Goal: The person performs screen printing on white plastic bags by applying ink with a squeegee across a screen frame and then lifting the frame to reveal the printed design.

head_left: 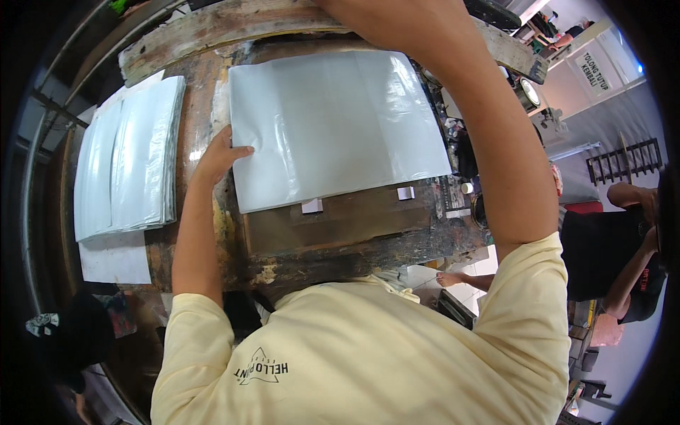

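A glossy, pale translucent plastic sheet (333, 127) lies spread over a dark flat board (340, 219) on the worktable. My left hand (221, 157) pinches its left edge, with the thumb on top and the other fingers along or under the rim. My right arm reaches across the far right side of the sheet. Only part of my right hand (389, 25) shows at the top of the picture; its fingers are cut off from view. Two small white tabs, a left one (312, 206) and a right one (405, 193), sit on the board just below the sheet's near edge.
A thick stack of similar plastic sheets (134, 156) rests at the left over white paper (117, 258). Beyond the sheet runs a worn wooden beam (234, 32). Cans and small jars crowd the table's right side. Another person (602, 255) is at the far right.
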Demonstrator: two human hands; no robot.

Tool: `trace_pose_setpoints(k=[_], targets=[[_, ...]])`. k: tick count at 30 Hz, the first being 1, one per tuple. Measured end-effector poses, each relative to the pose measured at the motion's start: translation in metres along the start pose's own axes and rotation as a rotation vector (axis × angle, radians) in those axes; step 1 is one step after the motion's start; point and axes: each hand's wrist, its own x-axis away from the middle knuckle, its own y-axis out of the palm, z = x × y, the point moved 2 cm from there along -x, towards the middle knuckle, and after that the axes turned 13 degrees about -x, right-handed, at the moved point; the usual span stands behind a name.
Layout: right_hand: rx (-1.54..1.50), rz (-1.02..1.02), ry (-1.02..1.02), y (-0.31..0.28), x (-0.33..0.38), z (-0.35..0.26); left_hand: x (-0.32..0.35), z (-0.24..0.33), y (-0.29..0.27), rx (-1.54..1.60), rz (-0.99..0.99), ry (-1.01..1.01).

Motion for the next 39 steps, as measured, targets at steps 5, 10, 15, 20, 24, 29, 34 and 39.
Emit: trace_pose_setpoints(k=[5,10,15,20,24,29,34,39], targets=[[0.001,-0.135,0.106,-0.01,-0.002,-0.008,-0.002,0.002,-0.011,-0.312,0.006,-0.037],[0.066,0.143,-0.116,0.004,-0.003,0.0,-0.053,0.051,0.007,-0.862,0.612,0.327],[0.155,0.272,-0.127,0.019,0.003,0.014,-0.186,0.094,0.093,-0.904,0.306,0.643],[0.031,0.247,-0.074,0.025,0.01,0.015,-0.235,0.105,0.111,-1.083,0.321,0.464],[-0.023,0.214,-0.1,0.026,0.014,0.013,-0.188,0.17,0.099,-1.089,0.552,0.307],[0.039,0.22,-0.134,0.031,0.016,0.011,-0.065,0.306,0.094,-0.974,0.956,-0.037],[0.156,0.196,-0.154,0.032,0.016,0.007,0.024,0.4,0.113,-0.909,1.054,-0.128],[0.126,0.092,-0.133,0.029,0.009,0.002,0.038,0.418,0.118,-0.926,1.049,-0.105]])
